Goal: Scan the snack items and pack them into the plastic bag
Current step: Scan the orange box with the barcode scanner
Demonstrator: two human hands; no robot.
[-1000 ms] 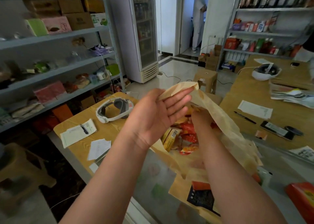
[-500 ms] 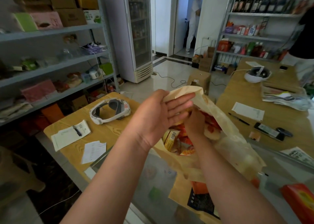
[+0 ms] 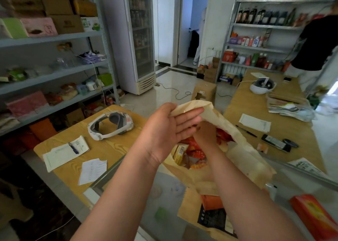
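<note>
My left hand is raised with its palm toward me and pinches the rim of the beige plastic bag between thumb and straight fingers, holding the mouth up. My right hand reaches into the bag; its fingers are hidden behind my left fingers, so what it holds is unclear. Inside lie several red snack packets and a yellow packet with a barcode. An orange and black package lies on the glass counter below the bag. A red packet rests at the lower right.
On the wooden table to the left lie a white headset, a notepad with a pen and a paper slip. The right table carries a phone, a receipt and another headset. A person in black stands far right.
My right hand has moved up inside the bag, closer behind my left fingers. My left hand keeps hold of the rim. The view has shifted slightly.
</note>
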